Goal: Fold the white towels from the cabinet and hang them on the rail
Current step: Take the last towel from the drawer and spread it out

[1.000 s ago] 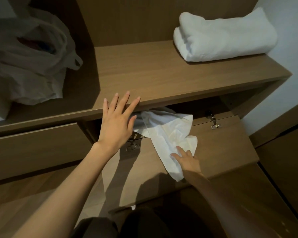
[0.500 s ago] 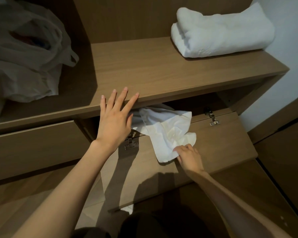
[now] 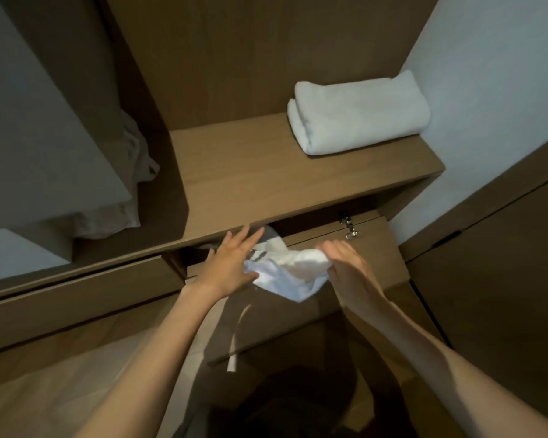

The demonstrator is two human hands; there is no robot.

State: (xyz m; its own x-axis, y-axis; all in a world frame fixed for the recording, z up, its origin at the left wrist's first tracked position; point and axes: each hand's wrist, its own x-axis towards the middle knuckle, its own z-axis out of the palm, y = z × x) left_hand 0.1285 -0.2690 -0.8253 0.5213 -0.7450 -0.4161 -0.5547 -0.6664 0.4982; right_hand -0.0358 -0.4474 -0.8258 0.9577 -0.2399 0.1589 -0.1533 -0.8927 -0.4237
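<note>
The step in hand looks like the very first one: getting a white towel (image 3: 285,275) out of the cabinet (image 3: 298,175) before any folding. The towel is crumpled and hangs half out of the low compartment, over the dropped-down door (image 3: 370,248), between both hands. The right hand (image 3: 345,263) has its grip pinched on the towel's right-hand bunch, fingers curled down over the cloth. The left hand (image 3: 227,263) lies flat with its fingers spread, reaching toward the opening and resting against the towel's left edge; the light is dim there, so it may be pressing the cloth rather than holding it. A second towel (image 3: 358,116), already folded, sits on the shelf above, well apart. No rail is in view. The next move, I judge, calls for drawing the towel fully clear and finding two corners so it can be shaken open and folded.
</note>
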